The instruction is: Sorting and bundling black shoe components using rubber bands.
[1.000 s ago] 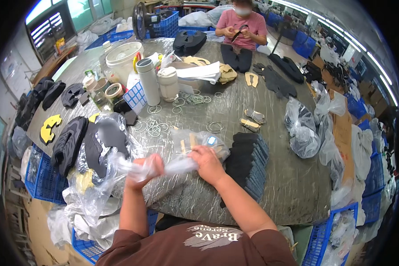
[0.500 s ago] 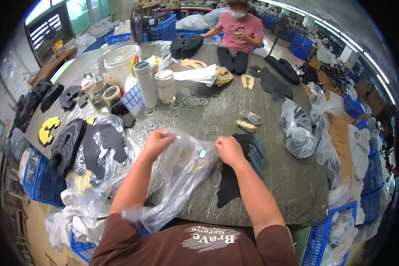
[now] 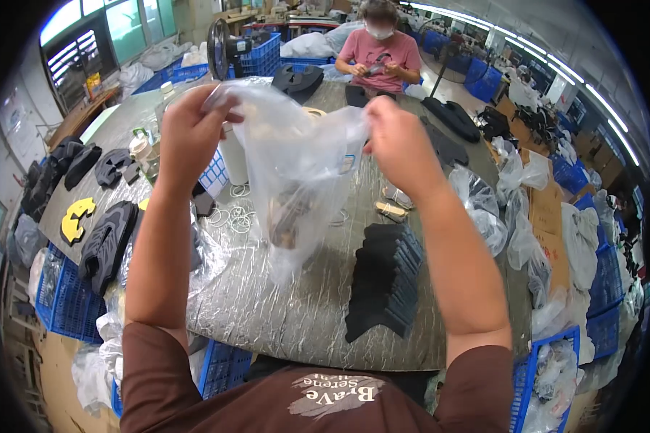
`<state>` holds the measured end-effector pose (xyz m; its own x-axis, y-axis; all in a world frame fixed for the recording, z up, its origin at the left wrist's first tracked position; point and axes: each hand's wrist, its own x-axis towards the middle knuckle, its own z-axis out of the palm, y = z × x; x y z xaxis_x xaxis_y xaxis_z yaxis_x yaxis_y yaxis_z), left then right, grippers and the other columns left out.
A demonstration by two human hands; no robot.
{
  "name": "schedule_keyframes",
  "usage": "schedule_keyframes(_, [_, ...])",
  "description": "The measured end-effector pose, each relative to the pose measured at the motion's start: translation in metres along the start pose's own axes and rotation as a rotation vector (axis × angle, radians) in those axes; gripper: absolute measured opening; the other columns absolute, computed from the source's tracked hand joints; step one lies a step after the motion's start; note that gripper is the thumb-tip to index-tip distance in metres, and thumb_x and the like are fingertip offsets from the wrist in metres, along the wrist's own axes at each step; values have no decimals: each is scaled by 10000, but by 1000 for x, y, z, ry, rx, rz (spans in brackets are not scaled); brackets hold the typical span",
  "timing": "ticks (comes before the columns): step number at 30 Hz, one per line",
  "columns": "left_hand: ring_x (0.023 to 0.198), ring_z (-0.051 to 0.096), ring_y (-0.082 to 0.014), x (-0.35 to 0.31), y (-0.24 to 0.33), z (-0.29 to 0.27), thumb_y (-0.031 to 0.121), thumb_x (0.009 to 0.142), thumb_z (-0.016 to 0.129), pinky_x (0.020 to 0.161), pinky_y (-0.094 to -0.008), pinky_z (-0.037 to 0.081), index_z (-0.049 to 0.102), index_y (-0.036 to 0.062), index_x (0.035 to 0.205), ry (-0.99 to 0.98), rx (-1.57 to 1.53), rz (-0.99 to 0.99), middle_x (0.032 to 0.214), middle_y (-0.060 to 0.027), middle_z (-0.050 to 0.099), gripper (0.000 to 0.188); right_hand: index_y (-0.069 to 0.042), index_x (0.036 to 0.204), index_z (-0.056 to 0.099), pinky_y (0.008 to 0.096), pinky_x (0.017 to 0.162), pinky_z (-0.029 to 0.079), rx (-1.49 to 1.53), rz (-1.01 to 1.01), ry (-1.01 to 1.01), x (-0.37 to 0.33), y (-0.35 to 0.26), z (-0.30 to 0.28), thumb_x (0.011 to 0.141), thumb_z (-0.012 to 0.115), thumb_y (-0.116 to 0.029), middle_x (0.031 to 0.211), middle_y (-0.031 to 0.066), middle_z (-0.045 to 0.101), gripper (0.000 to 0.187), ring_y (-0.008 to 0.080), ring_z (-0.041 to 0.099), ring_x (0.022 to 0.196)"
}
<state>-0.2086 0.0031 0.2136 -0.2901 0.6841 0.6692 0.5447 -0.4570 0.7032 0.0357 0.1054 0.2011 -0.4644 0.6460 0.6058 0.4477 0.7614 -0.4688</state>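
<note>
My left hand [image 3: 190, 130] and my right hand [image 3: 398, 141] are raised in front of me, each pinching an upper edge of a clear plastic bag [image 3: 296, 169]. The bag hangs open between them above the foil-covered table [image 3: 282, 310]. Something small and dark shows low inside the bag, blurred. A stack of black shaped pieces [image 3: 384, 278] lies on the table below my right forearm.
Black and yellow cut pieces [image 3: 94, 224] lie at the table's left. A white cylinder container [image 3: 232, 155] and loose rings [image 3: 235, 215] stand behind the bag. Knotted clear bags [image 3: 513, 209] sit at right. Blue crates [image 3: 68, 303] flank the table. A person in pink [image 3: 377, 50] works opposite.
Both hands have risen from table level to head height, lifting the clear bag off the table and pulling its mouth apart so it hangs open.
</note>
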Motion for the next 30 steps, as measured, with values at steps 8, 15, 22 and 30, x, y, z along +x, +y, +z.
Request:
schedule_keyframes(8, [793,613,-86,32,24,32,161,905,588,715,-226,473,650,-14,1007,-202,-162,50,837,-40,674,211,27,871,551,348,609,478,422,-147,209,32,-36,-17,881,525,-126,698,166,614,156,251,649,687])
schedule_keyframes(15, [1221,434,-273,-30,15,80,357,802,653,1026,-384,333,298,-23,1395,-284,-358,214,1360,-169,418,789,-30,1113,504,351,784,474,435,13,421,4,-10,-2,798,584,-89,989,92,599,329,201,587,886])
schedule_keyframes(22, [1069,554,-279,-107,33,145,202,935,463,942,-379,432,510,11,1233,-446,-1092,-236,1169,-128,581,357,-25,1180,494,332,925,400,547,239,453,-144,11,20,843,579,-108,1141,83,546,357,198,525,1053])
schedule_keyframes(30, [1081,551,-278,-200,55,236,-20,711,691,910,-354,454,504,5,1179,-991,-377,23,1208,-165,521,504,-15,1082,608,355,886,452,256,933,485,-334,80,-104,799,532,5,1036,144,650,294,239,599,987])
